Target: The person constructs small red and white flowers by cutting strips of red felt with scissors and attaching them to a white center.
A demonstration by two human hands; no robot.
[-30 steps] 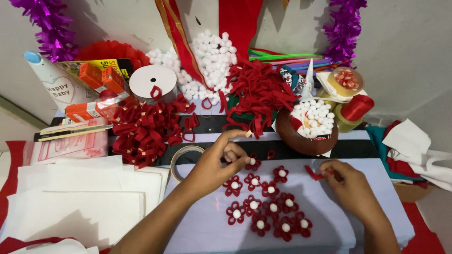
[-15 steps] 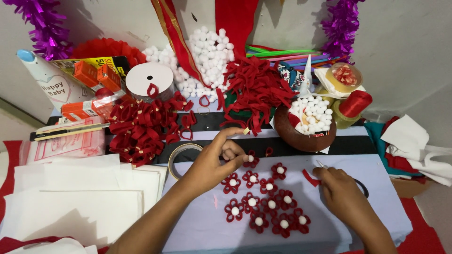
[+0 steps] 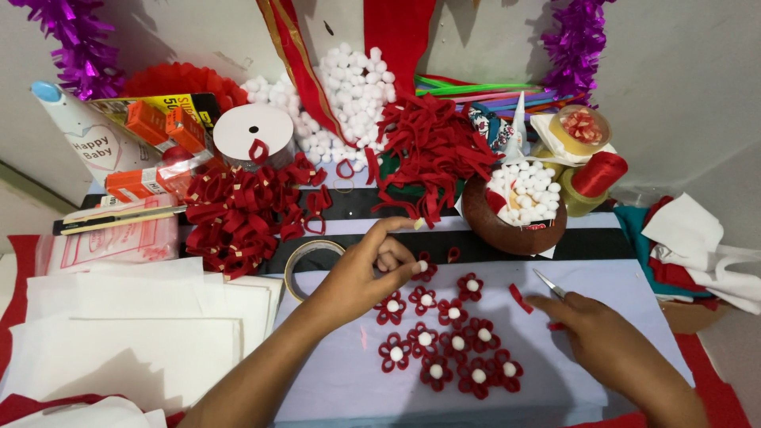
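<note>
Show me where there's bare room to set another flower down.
Bare lilac sheet lies below the left hand, left of the red flowers. A smaller patch runs between flowers and right hand. Behind, the loop pile and pompom bowl crowd everything.

We see a brown bowl (image 3: 515,230) of white pompoms as landmark. Left of it: red felt strip pile (image 3: 432,154), red loop pile (image 3: 238,214), white ribbon spool (image 3: 254,133). Right: red thread spool (image 3: 598,174). Behind it: purple tinsel (image 3: 575,40). Far left: white paper stack (image 3: 135,333).
</note>
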